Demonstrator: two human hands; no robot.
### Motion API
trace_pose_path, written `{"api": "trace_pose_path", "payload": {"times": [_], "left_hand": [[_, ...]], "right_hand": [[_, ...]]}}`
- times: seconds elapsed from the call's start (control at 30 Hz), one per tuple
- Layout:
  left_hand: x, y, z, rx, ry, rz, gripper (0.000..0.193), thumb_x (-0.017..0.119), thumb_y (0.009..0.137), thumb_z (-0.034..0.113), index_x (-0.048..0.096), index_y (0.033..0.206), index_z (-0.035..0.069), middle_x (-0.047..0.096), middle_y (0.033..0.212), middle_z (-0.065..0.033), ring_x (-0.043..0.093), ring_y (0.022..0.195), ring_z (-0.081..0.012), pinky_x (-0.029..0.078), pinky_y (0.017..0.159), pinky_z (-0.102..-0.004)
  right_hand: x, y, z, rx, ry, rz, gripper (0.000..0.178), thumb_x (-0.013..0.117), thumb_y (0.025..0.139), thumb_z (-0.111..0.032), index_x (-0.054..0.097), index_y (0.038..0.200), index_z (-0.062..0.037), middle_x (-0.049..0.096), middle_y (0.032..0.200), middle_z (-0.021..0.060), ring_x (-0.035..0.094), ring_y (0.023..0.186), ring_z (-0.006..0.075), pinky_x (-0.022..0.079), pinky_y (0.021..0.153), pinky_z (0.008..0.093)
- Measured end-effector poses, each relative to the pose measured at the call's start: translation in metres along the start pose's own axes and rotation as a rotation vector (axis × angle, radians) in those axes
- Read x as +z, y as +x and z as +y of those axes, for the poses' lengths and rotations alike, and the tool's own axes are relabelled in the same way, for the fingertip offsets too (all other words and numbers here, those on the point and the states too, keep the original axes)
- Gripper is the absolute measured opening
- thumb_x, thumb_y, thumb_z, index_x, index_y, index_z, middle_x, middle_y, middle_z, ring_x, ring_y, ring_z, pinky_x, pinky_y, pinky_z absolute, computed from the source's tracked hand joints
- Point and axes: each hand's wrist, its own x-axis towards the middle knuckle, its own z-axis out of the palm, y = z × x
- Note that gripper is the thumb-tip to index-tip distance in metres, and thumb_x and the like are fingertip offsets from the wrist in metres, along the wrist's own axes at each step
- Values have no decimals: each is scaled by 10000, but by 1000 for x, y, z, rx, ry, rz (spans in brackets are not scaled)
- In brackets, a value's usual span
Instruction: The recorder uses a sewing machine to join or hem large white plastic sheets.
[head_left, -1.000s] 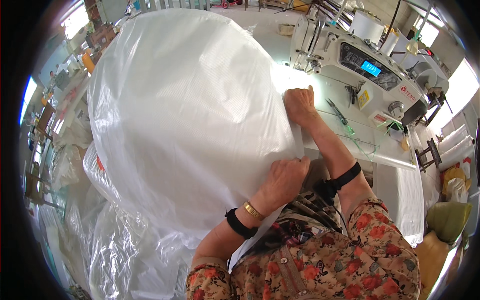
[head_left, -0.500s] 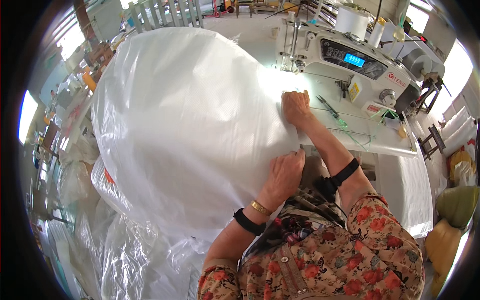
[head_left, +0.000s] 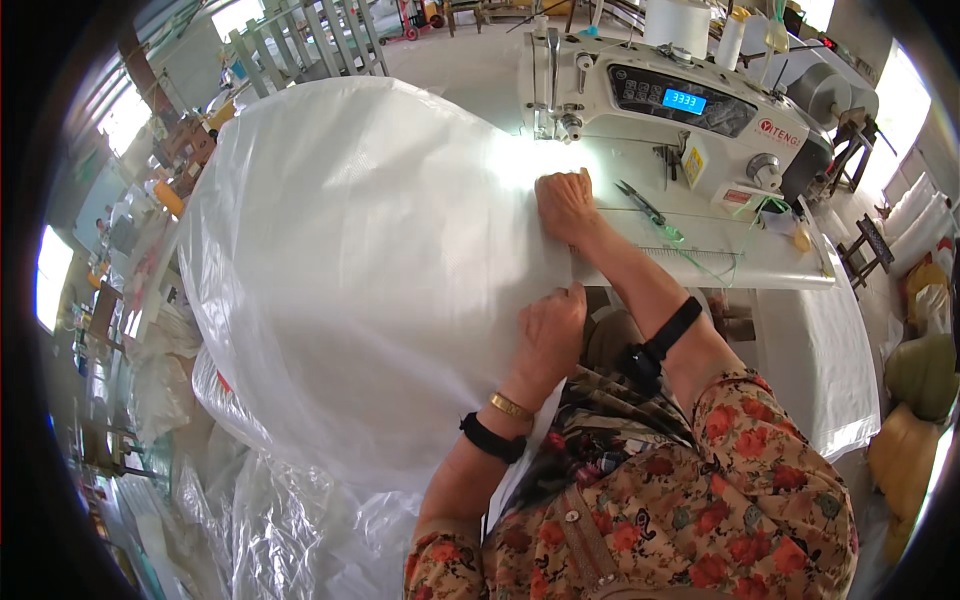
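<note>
Left hand [head_left: 550, 325] and right hand [head_left: 567, 205] both clenched on white sheet [head_left: 370, 250] edge, sewing machine [head_left: 640, 110] toward one o'clock; uneven tugging could skew it.

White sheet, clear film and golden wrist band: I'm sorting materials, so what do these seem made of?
White sheet: probably plastic, softly glossy, going by its sheen and wrinkled, partly translucent left edge. Clear film: likely thin plastic, glossy, with bright highlights along its wrinkles. Golden wrist band: perhaps metal, shiny, judging by its colour and glints.
</note>
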Motion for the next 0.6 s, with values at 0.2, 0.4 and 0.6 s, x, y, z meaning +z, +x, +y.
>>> {"api": "trace_pose_path", "payload": {"times": [0.2,0.4,0.6], "left_hand": [[15,2,-10,-24,0,12,51,523,868,81,543,878,35,601,705,-196,634,713,-396,479,629,-493],[19,-18,-9,-120,-114,75,139,510,934,168,527,871,46,591,711,-179,588,674,-420,436,621,-513],[16,-52,1,-138,-231,83,103,542,868,119,486,874,33,581,835,-188,576,776,-426,434,643,-504]], "right_hand": [[22,12,26,130,152,59,191,577,855,-186,631,942,-25,688,818,174,691,814,316,505,758,448],[4,-29,36,275,436,167,260,560,905,-262,620,963,-15,685,853,195,666,810,376,516,719,471],[-48,-134,2,310,657,43,227,570,921,-235,619,951,-15,674,832,202,662,786,356,507,689,429]]}}
